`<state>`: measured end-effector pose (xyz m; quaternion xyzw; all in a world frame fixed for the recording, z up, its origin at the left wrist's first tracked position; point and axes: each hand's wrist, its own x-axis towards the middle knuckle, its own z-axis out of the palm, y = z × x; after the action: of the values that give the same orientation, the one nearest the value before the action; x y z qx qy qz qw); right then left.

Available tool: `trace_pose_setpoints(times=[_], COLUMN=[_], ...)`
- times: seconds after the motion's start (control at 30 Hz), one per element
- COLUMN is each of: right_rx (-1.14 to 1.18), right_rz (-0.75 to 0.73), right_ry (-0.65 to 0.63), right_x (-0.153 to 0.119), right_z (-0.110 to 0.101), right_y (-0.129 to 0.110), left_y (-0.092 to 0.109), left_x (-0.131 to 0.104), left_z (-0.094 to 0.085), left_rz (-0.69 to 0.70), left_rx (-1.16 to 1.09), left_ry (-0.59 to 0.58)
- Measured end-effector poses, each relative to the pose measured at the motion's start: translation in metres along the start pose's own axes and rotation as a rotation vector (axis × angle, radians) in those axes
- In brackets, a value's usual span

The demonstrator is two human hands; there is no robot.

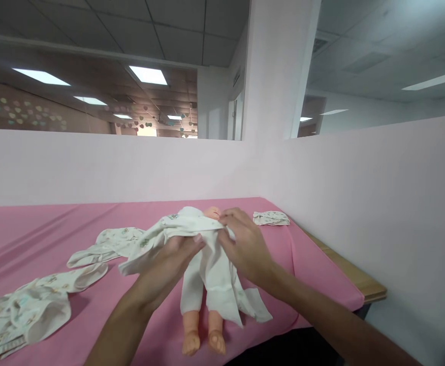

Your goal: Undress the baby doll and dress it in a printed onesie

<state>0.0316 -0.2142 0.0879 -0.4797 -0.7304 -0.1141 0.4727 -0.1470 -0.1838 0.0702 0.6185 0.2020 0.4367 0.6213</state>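
Note:
A baby doll (191, 325) lies on its back on a pink-covered table, with its bare feet towards me. White trousers (192, 291) cover its legs. Over its upper body is a white printed baby shirt (217, 259), its front panels loose and hanging to the right of the legs. My right hand (245, 246) pinches the shirt's edge near the doll's neck. Lower on the left, my left hand (165, 267) has its thumb on the shirt, with the fingers tucked beneath the cloth and partly hidden. Cloth and my right hand hide most of the doll's head.
Printed baby clothes (28, 310) lie at the left, beside another printed garment (110, 246). A folded printed cloth (271, 218) sits at the back right. The pink sheet (131, 315) leaves a wooden table edge (344, 267) bare along the right wall.

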Motion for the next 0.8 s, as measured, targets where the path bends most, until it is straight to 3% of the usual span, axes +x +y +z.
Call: trace_pose_setpoints(times=[0.17, 0.3, 0.37, 0.43, 0.53, 0.6, 0.73, 0.8], right_rx=[0.291, 0.436, 0.479, 0.497, 0.511, 0.559, 0.639, 0.667], right_rz=[0.263, 0.266, 0.238, 0.219, 0.212, 0.212, 0.218, 0.261], right_ry=[0.028, 0.071, 0.021, -0.051, -0.132, -0.172, -0.185, -0.144], right_x=[0.014, 0.019, 0.021, 0.023, 0.024, 0.025, 0.027, 0.027], right_z=[-0.031, -0.047, -0.051, -0.053, -0.054, -0.055, -0.057, -0.058], right_y=[0.002, -0.010, -0.016, -0.020, -0.022, -0.022, -0.017, -0.012], left_y=[-0.012, -0.025, -0.030, -0.030, -0.025, -0.020, -0.010, -0.010], left_x=[-0.009, -0.004, -0.001, 0.002, 0.005, 0.008, 0.014, 0.015], left_z=[-0.016, -0.016, -0.015, -0.012, -0.005, 0.002, 0.010, 0.007], left_rz=[-0.043, 0.082, 0.125, 0.145, 0.116, 0.095, -0.006, -0.024], left_rx=[0.282, 0.447, 0.518, 0.567, 0.546, 0.493, 0.452, 0.463], left_ry=[0.139, 0.552, 0.674, 0.569, 0.242, 0.107, -0.031, 0.018])
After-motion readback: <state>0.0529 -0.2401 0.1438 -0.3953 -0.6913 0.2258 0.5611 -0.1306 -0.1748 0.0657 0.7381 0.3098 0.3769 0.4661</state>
